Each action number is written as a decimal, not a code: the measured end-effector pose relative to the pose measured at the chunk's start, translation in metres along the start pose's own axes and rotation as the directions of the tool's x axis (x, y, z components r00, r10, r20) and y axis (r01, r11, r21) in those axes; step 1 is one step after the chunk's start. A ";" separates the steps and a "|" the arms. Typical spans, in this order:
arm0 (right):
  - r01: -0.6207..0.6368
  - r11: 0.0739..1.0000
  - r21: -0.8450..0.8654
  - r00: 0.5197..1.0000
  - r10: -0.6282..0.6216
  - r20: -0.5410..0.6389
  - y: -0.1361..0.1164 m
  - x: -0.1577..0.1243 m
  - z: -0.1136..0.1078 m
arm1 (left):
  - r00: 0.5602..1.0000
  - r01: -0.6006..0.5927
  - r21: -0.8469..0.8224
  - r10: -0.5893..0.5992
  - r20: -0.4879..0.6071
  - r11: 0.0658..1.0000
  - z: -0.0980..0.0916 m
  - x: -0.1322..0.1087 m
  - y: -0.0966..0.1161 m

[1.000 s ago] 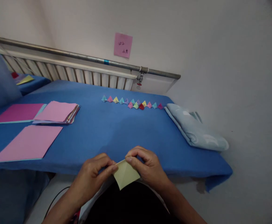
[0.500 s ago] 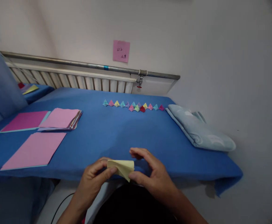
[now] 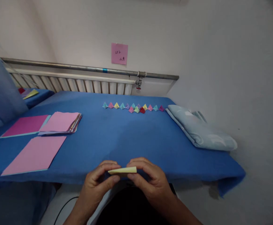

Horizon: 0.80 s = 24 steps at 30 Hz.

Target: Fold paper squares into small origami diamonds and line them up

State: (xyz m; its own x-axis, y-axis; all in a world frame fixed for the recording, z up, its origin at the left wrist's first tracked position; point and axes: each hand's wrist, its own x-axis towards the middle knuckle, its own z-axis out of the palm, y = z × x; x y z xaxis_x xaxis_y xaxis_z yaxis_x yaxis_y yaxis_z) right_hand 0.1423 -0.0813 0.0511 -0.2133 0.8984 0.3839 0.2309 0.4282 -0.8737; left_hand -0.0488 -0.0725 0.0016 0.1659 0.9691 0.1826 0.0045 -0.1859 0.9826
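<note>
A small folded piece of yellow paper (image 3: 124, 170) is held between both hands, close to the front edge of the blue-covered table (image 3: 96, 137). My left hand (image 3: 100, 181) pinches its left part between thumb and fingers. On the other side, my right hand (image 3: 148, 178) grips the right part, thumb below and fingers above. The paper is seen nearly edge-on, so its lower face is mostly hidden. Farther back lies a row of small folded paper shapes (image 3: 136, 109) in several colours.
To the left lie a stack of coloured paper (image 3: 61, 122), a magenta sheet (image 3: 25, 124) and pink sheets (image 3: 34, 155). A folded light-blue blanket (image 3: 199, 129) rests at the right. Behind the table run a radiator (image 3: 89, 86) and a pipe (image 3: 80, 67); a pink note (image 3: 119, 53) hangs on the wall.
My right hand's raised fingers have come down onto the yellow paper. The paper has turned from showing a loose flap to nearly edge-on. The view has tilted slightly.
</note>
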 end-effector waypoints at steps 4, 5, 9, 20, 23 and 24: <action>0.041 0.998 -0.047 0.999 -0.040 0.015 0.000 0.000 -0.002 | 0.994 -0.108 0.109 0.111 -0.022 0.988 -0.002 -0.001 0.014; 0.039 0.998 -0.050 0.999 -0.038 0.022 0.000 0.000 -0.002 | 0.990 -0.139 0.138 0.143 -0.018 0.981 -0.002 -0.001 0.016; 0.005 1.000 -0.029 0.999 -0.004 0.036 -0.004 0.001 -0.002 | 0.973 -0.223 0.201 0.230 -0.012 0.954 -0.001 -0.001 0.020; 0.001 1.000 0.009 1.000 -0.001 -0.019 -0.008 0.002 -0.001 | 0.976 -0.216 0.225 0.215 0.028 0.950 -0.001 -0.002 0.026; 0.009 1.000 0.003 1.000 -0.009 -0.025 -0.009 0.003 -0.002 | 0.981 -0.195 0.226 0.191 0.038 0.954 0.000 -0.002 0.025; 0.013 1.000 0.005 1.000 -0.013 -0.023 -0.009 0.003 -0.002 | 0.982 -0.188 0.228 0.183 0.045 0.955 0.000 -0.001 0.025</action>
State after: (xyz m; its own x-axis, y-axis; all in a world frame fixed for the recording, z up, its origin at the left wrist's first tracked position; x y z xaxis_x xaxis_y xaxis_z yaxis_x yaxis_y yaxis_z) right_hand 0.1411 -0.0820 0.0604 -0.1947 0.8947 0.4021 0.2234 0.4396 -0.8700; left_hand -0.0489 -0.0783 0.0261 0.2079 0.9105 0.3576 0.1979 -0.3971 0.8962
